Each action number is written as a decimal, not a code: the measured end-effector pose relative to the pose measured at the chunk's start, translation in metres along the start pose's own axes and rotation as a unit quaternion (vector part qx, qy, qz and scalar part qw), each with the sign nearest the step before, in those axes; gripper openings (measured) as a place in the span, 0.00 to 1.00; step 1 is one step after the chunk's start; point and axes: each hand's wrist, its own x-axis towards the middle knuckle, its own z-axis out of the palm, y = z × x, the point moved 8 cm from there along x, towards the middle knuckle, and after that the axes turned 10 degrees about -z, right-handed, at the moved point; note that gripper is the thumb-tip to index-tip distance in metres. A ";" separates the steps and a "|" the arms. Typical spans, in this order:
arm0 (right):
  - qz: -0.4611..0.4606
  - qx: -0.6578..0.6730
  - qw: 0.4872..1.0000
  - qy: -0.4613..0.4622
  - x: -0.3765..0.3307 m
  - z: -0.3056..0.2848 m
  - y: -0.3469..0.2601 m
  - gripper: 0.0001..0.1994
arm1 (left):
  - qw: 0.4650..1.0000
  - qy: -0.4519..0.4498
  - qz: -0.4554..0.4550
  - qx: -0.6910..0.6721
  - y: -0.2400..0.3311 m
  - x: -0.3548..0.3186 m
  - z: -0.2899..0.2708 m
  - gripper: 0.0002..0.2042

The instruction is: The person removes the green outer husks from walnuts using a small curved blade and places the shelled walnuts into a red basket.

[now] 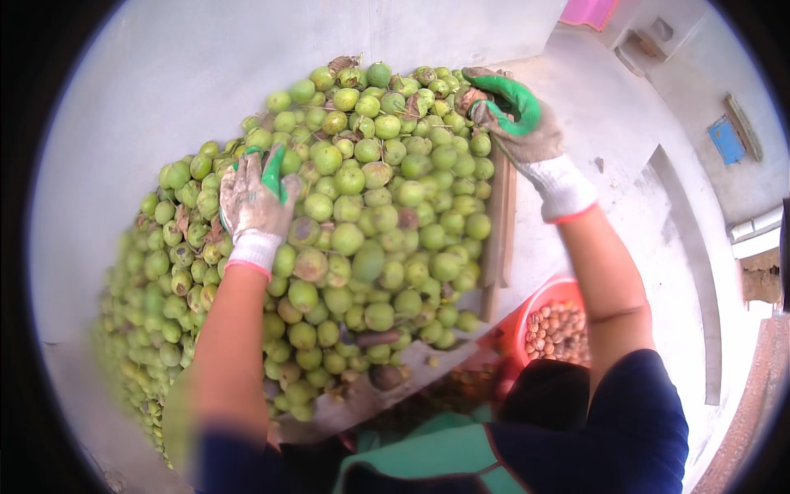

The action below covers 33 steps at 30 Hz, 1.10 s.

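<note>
A large heap of round green fruits, which look like walnuts in their husks [346, 239], fills the middle and left. My left hand [257, 193], in a grey and green work glove, rests on the heap's left side, its fingers stretched and its thumb apart. At the heap's far right edge, my right hand [514, 111], gloved alike, curls its fingers and thumb around a brown crumpled piece [471, 100] that looks like a dry leaf. Part of that piece is hidden by the glove.
Boards [499, 239] edge the heap on its right. A red bucket [520, 329] of brown nuts [557, 332] stands near my right arm. On the near fruits lies a short brown handle-like object [377, 337]. A pale wall [206, 58] rises behind the heap.
</note>
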 end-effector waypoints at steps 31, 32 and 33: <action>0.039 0.028 0.983 -0.177 -0.202 0.032 -0.350 0.27 | 0.546 -0.329 -0.064 -0.768 0.031 -0.372 -0.139 0.25; 0.064 0.042 0.976 -0.203 -0.204 0.041 -0.351 0.28 | 0.572 -0.316 -0.064 -0.754 0.033 -0.371 -0.131 0.23; 0.025 0.008 0.978 -0.205 -0.204 0.049 -0.358 0.30 | 0.599 -0.303 -0.066 -0.739 0.034 -0.368 -0.127 0.21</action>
